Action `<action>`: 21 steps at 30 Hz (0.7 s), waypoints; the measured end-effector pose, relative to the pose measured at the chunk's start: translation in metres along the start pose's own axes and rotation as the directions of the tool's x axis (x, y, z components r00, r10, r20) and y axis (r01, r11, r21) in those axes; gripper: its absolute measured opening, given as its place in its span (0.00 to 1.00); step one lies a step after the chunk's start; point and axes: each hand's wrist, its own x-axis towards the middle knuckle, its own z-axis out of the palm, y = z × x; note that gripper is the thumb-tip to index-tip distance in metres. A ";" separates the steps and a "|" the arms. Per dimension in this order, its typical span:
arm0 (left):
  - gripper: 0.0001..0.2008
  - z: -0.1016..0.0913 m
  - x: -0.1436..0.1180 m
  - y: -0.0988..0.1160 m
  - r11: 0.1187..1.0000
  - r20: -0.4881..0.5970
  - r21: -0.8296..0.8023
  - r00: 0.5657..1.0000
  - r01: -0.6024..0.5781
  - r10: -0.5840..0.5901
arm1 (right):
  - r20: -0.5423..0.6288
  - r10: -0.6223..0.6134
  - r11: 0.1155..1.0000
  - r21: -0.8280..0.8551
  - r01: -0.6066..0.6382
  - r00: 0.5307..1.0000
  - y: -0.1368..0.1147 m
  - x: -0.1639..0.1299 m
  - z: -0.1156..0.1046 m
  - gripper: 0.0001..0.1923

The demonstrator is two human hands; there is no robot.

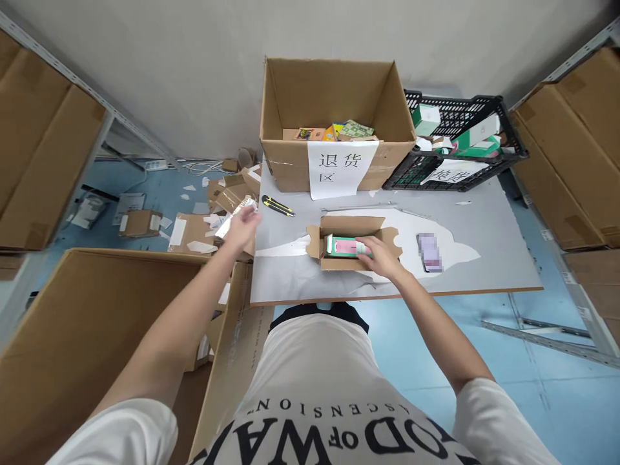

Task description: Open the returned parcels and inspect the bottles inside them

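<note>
A small open cardboard box [339, 227] lies on the grey table [484, 226], with a pink and green packet [345, 246] inside it. My right hand [382, 255] rests on the packet's right end, fingers on it. My left hand [241, 227] reaches out past the table's left edge and grips a crumpled piece of shiny clear wrapping [236, 215] above the scrap pile on the floor.
A large open carton [334, 116] with a paper label stands at the table's back, beside a black crate [460, 145] of boxes. A yellow-black utility knife [278, 206] and a phone [429, 252] lie on the table. Big cartons stand at left; shelves flank both sides.
</note>
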 end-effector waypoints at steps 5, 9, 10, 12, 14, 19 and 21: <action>0.26 0.078 -0.075 0.067 0.930 0.439 0.195 0.876 -0.311 0.201 | 0.327 -0.065 0.965 -0.221 0.143 0.943 -0.024 0.063 0.013 0.28; 0.18 0.110 -0.115 0.087 0.800 0.582 0.348 0.782 -0.489 0.225 | 0.470 -0.033 0.904 -0.362 0.227 0.882 -0.024 0.085 0.029 0.29; 0.17 0.114 -0.122 0.087 0.770 0.603 0.375 0.767 -0.516 0.221 | 0.501 -0.041 0.888 -0.378 0.261 0.865 -0.022 0.088 0.033 0.30; 0.17 0.118 -0.130 0.085 0.724 0.623 0.423 0.755 -0.545 0.204 | 0.560 -0.035 0.855 -0.412 0.315 0.828 -0.019 0.092 0.039 0.32; 0.19 0.118 -0.134 0.083 0.702 0.628 0.460 0.758 -0.543 0.175 | 0.601 0.001 0.821 -0.457 0.342 0.799 -0.017 0.097 0.046 0.33; 0.17 0.119 -0.121 0.083 0.712 0.601 0.511 0.792 -0.482 0.104 | 0.633 0.085 0.741 -0.557 0.376 0.770 -0.019 0.109 0.067 0.36; 0.16 0.123 -0.113 0.085 0.697 0.593 0.536 0.800 -0.477 0.091 | 0.640 0.096 0.731 -0.566 0.383 0.763 -0.019 0.110 0.075 0.38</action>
